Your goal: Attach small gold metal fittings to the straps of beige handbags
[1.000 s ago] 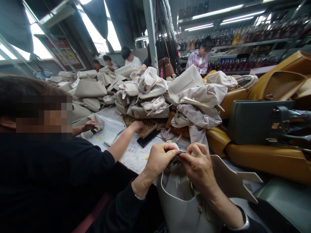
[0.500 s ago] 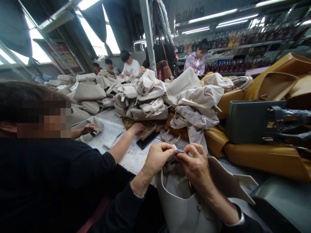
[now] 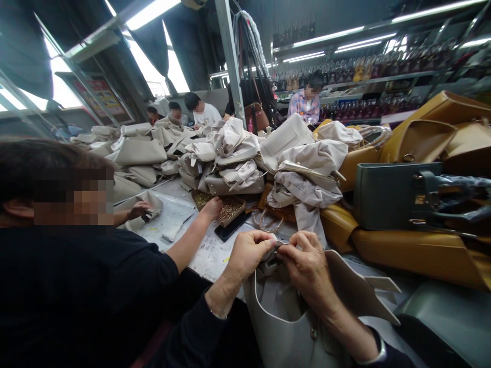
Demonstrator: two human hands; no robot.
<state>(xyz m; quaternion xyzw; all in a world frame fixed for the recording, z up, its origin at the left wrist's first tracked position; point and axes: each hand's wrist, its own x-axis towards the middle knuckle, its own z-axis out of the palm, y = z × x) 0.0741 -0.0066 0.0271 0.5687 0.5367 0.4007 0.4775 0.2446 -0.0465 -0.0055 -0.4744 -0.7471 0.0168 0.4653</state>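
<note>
A light grey handbag (image 3: 282, 332) stands upright with its mouth open towards me, below both hands. My left hand (image 3: 247, 255) pinches a pale strap-like piece (image 3: 280, 243) at the bag's far edge between thumb and fingers. Close beside it, my right hand (image 3: 307, 258) pinches the same piece from the right, its wrist passing over the bag's opening. The fingertips hide most of this piece, so its exact kind does not show. A stiff grey flap (image 3: 358, 286) spreads out to the right of the bag.
On the left a co-worker (image 3: 76, 276) reaches to a tray of small gold-coloured metal parts (image 3: 232, 207); a black phone (image 3: 232, 226) lies by it. Grey bags (image 3: 238, 179) are heaped behind. Mustard bags (image 3: 414, 253) and a dark green handbag (image 3: 391, 197) lie right.
My hands stay at the same piece with almost no shift. The co-worker's hand has lifted slightly and moved left over the tray of metal parts. The camera view has tilted a little.
</note>
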